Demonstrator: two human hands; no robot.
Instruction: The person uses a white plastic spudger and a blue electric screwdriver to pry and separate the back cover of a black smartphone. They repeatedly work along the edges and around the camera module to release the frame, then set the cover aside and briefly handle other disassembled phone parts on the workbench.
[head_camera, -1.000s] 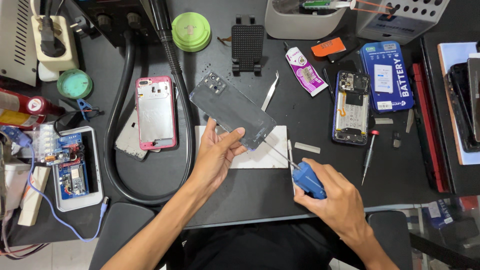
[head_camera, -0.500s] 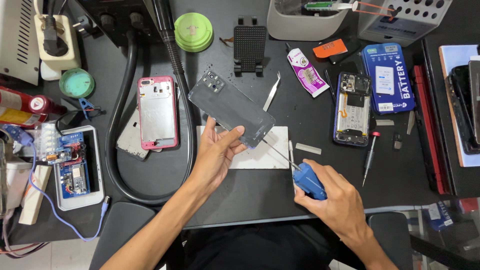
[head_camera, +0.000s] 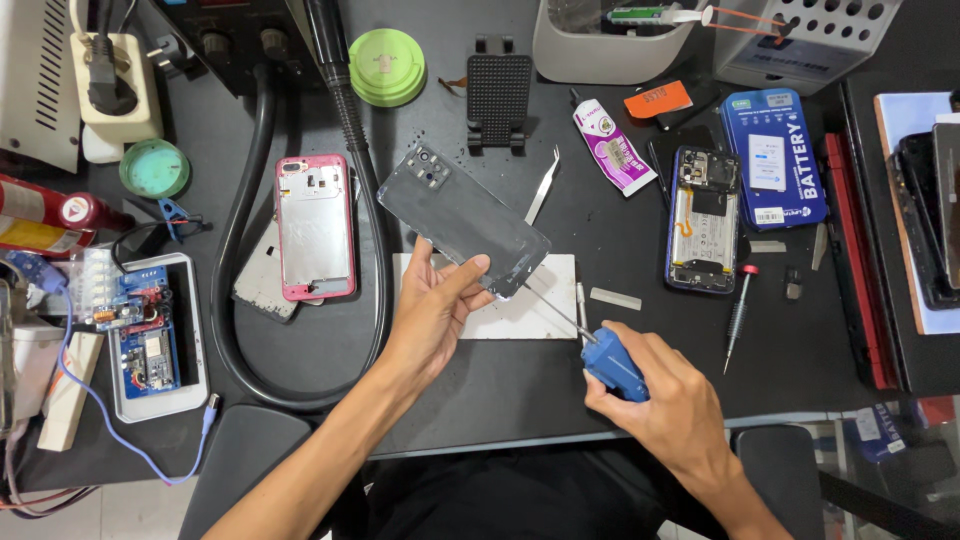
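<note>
My left hand (head_camera: 437, 308) holds a dark grey phone back cover (head_camera: 462, 218) tilted above the black work mat, gripping its near edge. My right hand (head_camera: 668, 398) grips a blue-handled tool (head_camera: 615, 364) whose thin metal tip (head_camera: 545, 306) reaches the lower right corner of the cover. Under both lies a white rectangular pad (head_camera: 535, 310).
A pink phone frame (head_camera: 315, 226), an opened phone (head_camera: 704, 218), a blue battery box (head_camera: 774, 160), tweezers (head_camera: 542, 185), a red-tipped screwdriver (head_camera: 738, 317), a glue tube (head_camera: 613, 140), a black hose (head_camera: 240, 270), a circuit board in a white tray (head_camera: 150, 340) and a green lid (head_camera: 388, 66) surround the hands.
</note>
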